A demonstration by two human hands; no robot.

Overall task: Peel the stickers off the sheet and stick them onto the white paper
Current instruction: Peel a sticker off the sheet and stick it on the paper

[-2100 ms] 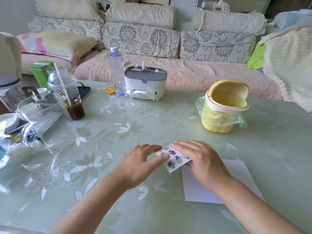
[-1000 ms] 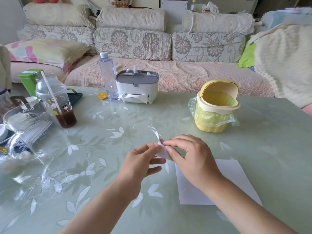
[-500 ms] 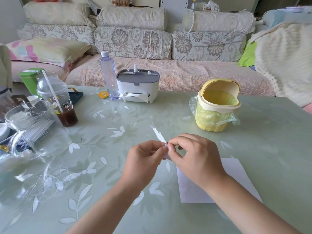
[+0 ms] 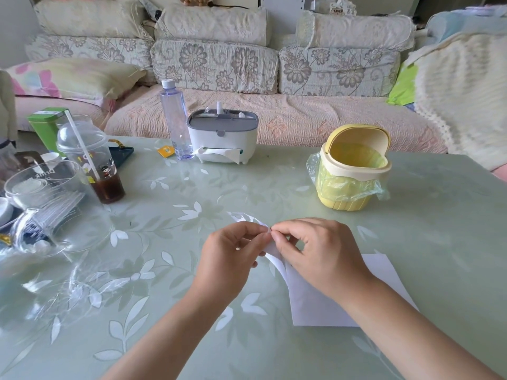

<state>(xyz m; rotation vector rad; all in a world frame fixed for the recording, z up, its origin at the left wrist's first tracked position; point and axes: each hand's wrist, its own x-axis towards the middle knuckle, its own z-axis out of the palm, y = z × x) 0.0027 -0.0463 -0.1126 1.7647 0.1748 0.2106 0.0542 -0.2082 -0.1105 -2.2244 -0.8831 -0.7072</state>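
Both hands hold the small sticker sheet (image 4: 248, 218) above the green table, its white back towards me and its printed side hidden. My left hand (image 4: 230, 259) pinches the sheet's edge between thumb and forefinger. My right hand (image 4: 318, 253) pinches at the same spot, fingertips meeting the left ones. The sheet curls up and away to the left of the fingers. The white paper (image 4: 310, 303) lies flat on the table under my right wrist, partly covered by it.
A yellow mini bin (image 4: 352, 171) with an open lid stands behind the hands. A tissue box (image 4: 222, 138) and a clear bottle (image 4: 175, 119) stand further back. A drink cup (image 4: 93, 163), a glass jug (image 4: 49, 207) and crumpled plastic wrap (image 4: 49, 283) crowd the left side.
The sticker sheet has been lifted off the table and turned with its back to me. Both hands have closed together on its edge and risen slightly.
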